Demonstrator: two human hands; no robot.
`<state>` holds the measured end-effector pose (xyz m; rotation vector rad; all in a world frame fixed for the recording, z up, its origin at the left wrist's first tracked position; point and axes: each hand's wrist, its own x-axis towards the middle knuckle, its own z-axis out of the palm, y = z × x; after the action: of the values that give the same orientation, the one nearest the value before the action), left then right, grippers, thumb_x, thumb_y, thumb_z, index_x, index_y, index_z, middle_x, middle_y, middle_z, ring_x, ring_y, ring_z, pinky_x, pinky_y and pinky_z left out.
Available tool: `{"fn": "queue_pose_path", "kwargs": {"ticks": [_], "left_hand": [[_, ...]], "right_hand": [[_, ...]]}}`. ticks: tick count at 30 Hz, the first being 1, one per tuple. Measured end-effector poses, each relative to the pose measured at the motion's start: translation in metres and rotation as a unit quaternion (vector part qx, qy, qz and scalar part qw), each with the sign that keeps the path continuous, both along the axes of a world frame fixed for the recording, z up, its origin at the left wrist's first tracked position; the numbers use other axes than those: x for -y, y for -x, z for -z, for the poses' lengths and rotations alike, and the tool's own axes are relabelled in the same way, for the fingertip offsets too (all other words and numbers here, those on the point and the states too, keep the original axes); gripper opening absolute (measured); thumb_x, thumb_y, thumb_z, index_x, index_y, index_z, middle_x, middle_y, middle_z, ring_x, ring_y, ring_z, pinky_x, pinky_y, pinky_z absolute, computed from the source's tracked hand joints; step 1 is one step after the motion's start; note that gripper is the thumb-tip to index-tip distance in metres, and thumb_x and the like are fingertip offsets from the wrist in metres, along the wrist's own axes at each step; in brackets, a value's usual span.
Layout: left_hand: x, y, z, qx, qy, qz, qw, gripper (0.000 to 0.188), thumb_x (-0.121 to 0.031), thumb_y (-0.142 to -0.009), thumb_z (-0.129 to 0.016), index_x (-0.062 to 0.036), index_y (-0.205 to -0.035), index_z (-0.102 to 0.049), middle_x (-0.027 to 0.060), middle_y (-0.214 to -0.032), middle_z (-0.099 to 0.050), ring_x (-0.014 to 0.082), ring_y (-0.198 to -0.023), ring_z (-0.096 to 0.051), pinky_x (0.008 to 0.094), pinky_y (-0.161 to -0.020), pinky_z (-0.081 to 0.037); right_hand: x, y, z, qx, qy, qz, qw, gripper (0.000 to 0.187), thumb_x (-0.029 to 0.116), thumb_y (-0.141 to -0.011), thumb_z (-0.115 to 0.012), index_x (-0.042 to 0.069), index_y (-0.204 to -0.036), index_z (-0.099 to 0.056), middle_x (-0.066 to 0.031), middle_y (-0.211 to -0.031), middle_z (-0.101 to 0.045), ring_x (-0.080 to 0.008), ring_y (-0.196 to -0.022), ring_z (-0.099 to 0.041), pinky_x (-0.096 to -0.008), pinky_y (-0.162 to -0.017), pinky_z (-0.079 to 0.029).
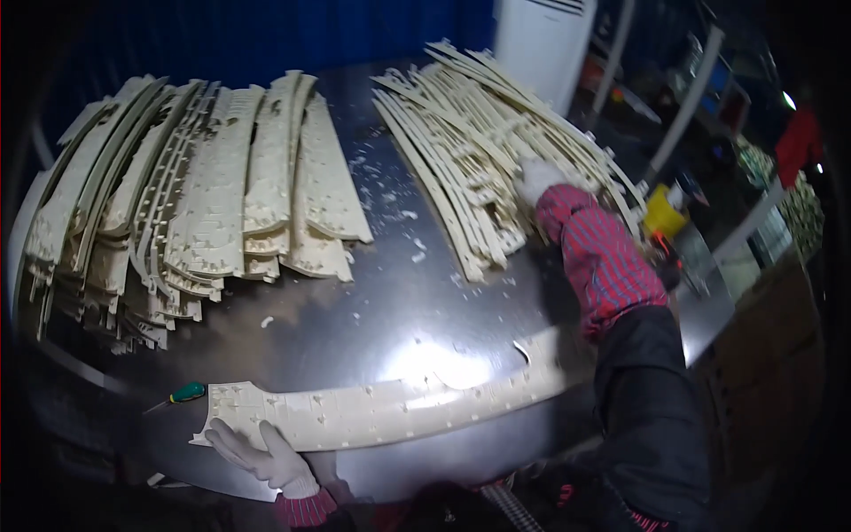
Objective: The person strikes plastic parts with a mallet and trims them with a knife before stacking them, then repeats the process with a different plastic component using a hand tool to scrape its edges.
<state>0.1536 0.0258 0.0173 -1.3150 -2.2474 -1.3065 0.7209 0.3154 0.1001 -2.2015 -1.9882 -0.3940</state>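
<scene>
A long, curved cream plastic panel [372, 415] with small raised clips lies across the near part of the metal table. My left hand [264, 459], in a white glove, rests at its left end with fingers spread and the thumb apart. Farther off to the right, my right hand [539, 180], also gloved in white, reaches into a heap of narrow cream plastic strips [443, 168]. Its fingers are blurred among the strips, so any grip is hidden. Just left of the panel lies a screwdriver [186, 393] with a green handle.
Stacks of wide cream panels [213, 195] stand at the far left of the metal table [355, 328]. White scraps [408, 215] are scattered between the piles. Near the right edge sit a yellow container [663, 213] and a red-handled tool [667, 248]. A white cabinet [541, 49] rises behind.
</scene>
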Motion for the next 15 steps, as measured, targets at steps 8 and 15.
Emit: {"fn": "queue_pose_path", "kwargs": {"ticks": [8, 15], "left_hand": [[0.003, 0.004, 0.0, 0.064, -0.037, 0.058, 0.996, 0.068, -0.009, -0.09, -0.058, -0.005, -0.154, -0.034, 0.0238, -0.162, -0.019, 0.0396, -0.15, -0.022, 0.0468, -0.115, -0.038], [0.008, -0.003, -0.014, -0.037, -0.071, 0.019, 0.997, 0.066, -0.01, -0.086, -0.066, -0.0014, -0.148, -0.044, 0.0269, -0.158, -0.029, 0.0463, -0.147, -0.025, 0.056, -0.117, -0.028]], "right_hand": [[-0.075, -0.007, 0.023, -0.061, -0.007, 0.1, 0.993, 0.038, 0.032, -0.091, -0.055, 0.003, -0.113, -0.064, -0.023, -0.114, -0.069, -0.0409, -0.096, -0.068, -0.0506, -0.085, -0.053], [0.04, 0.011, -0.051, -0.616, -0.03, -0.053, 0.785, 0.044, 0.026, -0.092, -0.052, 0.008, -0.13, -0.063, -0.002, -0.09, -0.063, -0.0136, -0.08, -0.059, -0.0342, -0.065, -0.051]]}}
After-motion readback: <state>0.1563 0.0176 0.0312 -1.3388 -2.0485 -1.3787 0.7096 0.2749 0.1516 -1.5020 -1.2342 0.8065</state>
